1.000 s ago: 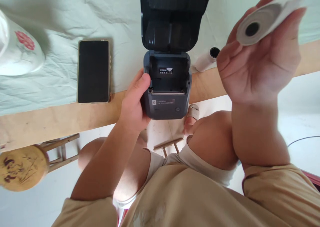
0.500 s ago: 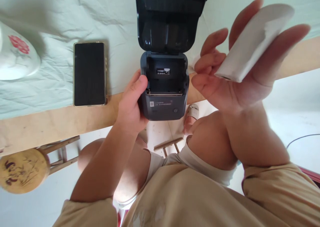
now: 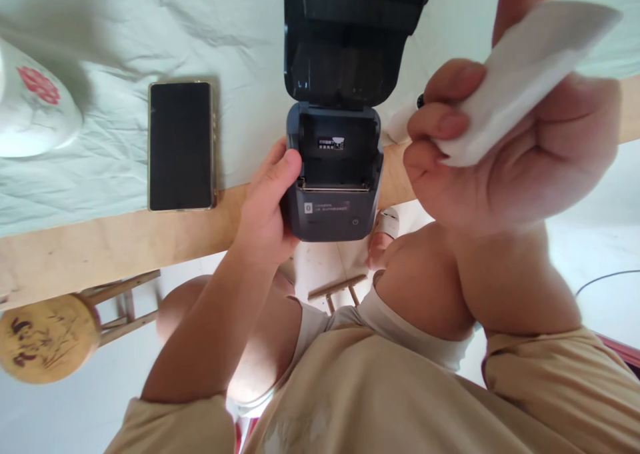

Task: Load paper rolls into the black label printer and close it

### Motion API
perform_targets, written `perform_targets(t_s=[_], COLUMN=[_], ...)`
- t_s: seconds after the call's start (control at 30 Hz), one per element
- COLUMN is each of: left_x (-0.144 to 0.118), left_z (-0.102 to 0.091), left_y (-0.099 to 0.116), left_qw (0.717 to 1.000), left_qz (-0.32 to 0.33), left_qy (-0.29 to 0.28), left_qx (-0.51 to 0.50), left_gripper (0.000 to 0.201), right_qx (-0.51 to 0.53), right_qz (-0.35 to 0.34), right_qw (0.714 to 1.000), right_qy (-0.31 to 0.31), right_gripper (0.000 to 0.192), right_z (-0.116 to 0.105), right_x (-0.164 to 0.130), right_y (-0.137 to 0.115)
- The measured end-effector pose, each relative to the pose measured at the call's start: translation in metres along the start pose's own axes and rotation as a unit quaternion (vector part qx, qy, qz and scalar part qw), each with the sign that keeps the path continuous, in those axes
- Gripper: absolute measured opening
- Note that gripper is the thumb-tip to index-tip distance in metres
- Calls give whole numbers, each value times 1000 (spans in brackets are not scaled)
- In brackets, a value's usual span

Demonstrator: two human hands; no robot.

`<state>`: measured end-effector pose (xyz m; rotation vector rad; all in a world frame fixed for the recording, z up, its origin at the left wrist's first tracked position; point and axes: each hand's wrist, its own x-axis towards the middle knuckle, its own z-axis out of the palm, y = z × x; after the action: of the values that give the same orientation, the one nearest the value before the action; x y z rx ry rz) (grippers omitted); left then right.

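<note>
A dark label printer point(image 3: 336, 217) stands at the table's front edge with its black lid point(image 3: 345, 61) swung up and back. Inside its bare compartment a small printed sticker point(image 3: 331, 143) shows. My left hand point(image 3: 265, 204) grips the printer's left side, thumb on the rim and the other fingers mostly hidden. To the right of the printer, my right hand point(image 3: 530, 164) is raised palm up, its curled fingers holding what looks like a roll of white paper point(image 3: 530, 74), tilted; its index finger points away.
A phone point(image 3: 181, 146) lies screen up on the pale green cloth point(image 3: 240, 54). At the far left is a white vessel with a red flower point(image 3: 35, 101). Below the wooden table edge point(image 3: 120, 239) sits a round wooden stool point(image 3: 50, 341). A small black object point(image 3: 421, 101) shows beside my right fingers.
My right hand has moved slightly right, closing its fingers more around the paper roll and stretching its index finger. The printer, with my left hand on it, has shifted slightly right.
</note>
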<state>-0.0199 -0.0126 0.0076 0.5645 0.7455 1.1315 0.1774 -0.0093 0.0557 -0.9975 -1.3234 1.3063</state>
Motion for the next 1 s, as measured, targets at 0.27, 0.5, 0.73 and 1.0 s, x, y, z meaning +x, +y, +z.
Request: perform_targets(t_s=[0.27,0.5,0.73,1.0], left_x=[0,-2,-3,-4], left_z=[1,3,4,2], left_y=[-3,-3,-2,-4], left_qw=[999,997,996,998], left_qz=[12,17,21,19], left_qy=[-21,-6,-5,-20], left_qx=[44,70,82,60], left_gripper=[29,27,29,25], right_qx=[-297,-419,-443,-482], right_qz=[-289,-306,-330,-315], right_qw=[908,852,830,816], right_qy=[59,74,82,50], right_gripper=[34,14,15,12], right_z=[18,24,31,25], right_x=[-9,-11,-9,-6], right_y=[25,22,27,29])
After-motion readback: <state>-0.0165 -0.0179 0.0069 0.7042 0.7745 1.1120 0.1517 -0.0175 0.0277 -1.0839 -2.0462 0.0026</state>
